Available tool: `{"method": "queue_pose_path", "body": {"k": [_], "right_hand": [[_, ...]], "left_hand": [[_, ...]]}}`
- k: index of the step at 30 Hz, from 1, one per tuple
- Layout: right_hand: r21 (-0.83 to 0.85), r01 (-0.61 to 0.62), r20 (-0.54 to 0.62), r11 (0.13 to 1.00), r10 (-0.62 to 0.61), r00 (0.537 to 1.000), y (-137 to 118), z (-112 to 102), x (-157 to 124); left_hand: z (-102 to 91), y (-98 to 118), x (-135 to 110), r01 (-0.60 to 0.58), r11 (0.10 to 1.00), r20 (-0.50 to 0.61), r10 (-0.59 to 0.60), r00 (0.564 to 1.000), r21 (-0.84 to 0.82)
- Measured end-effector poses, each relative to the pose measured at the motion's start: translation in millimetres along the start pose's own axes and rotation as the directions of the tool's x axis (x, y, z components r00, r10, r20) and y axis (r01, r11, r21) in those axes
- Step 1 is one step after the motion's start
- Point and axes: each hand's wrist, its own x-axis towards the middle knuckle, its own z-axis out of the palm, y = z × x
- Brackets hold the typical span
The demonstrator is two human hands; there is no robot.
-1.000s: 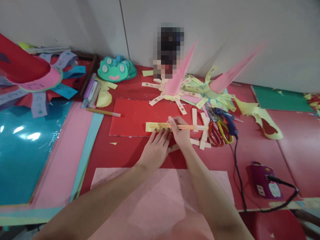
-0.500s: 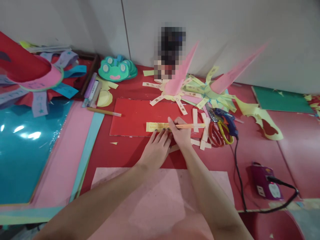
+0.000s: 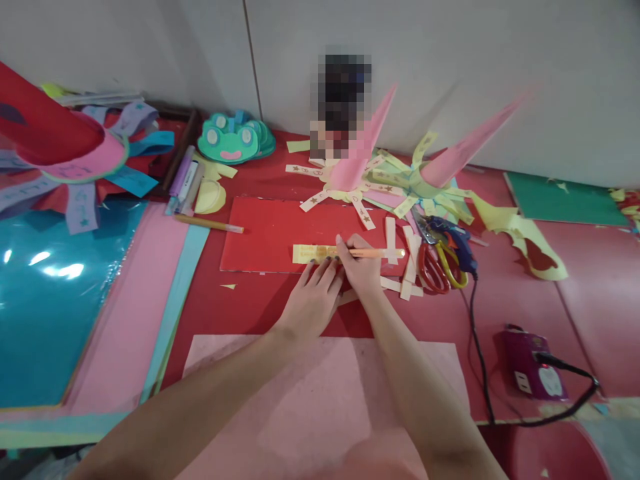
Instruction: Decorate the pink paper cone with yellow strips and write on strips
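Note:
My left hand (image 3: 311, 300) lies flat with its fingers stretched out, pressing the lower edge of a yellow paper strip (image 3: 311, 253). The strip rests on a red sheet (image 3: 270, 233) on the red table. My right hand (image 3: 361, 269) is closed around an orange pen (image 3: 383, 253), whose tip meets the strip beside my left fingers while its shaft points right. Marks are visible along the strip, too small to read.
Loose paper strips (image 3: 407, 263), red and yellow scissors (image 3: 434, 267) and a blue glue gun (image 3: 453, 241) lie just right of my hands. A purple power adapter (image 3: 530, 367) sits at right front. Pink paper cones (image 3: 357, 157), a frog mask (image 3: 230, 141), markers (image 3: 185, 177) and teal foil (image 3: 45, 300) fill the back and left.
The pen's far end has slid slightly left as my right hand shifted a little on the strip. My left hand stays pressed on the strip.

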Motion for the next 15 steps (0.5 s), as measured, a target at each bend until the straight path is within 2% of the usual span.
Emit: {"method": "queue_pose_path", "body": {"k": [15], "right_hand": [[-0.013,0.01,-0.026,1.0,-0.011,1.0,2.1,0.0,-0.2]], "left_hand": [[-1.5,0.0,0.1,-0.009,1.0,-0.01,0.009,1.0,0.003]]}}
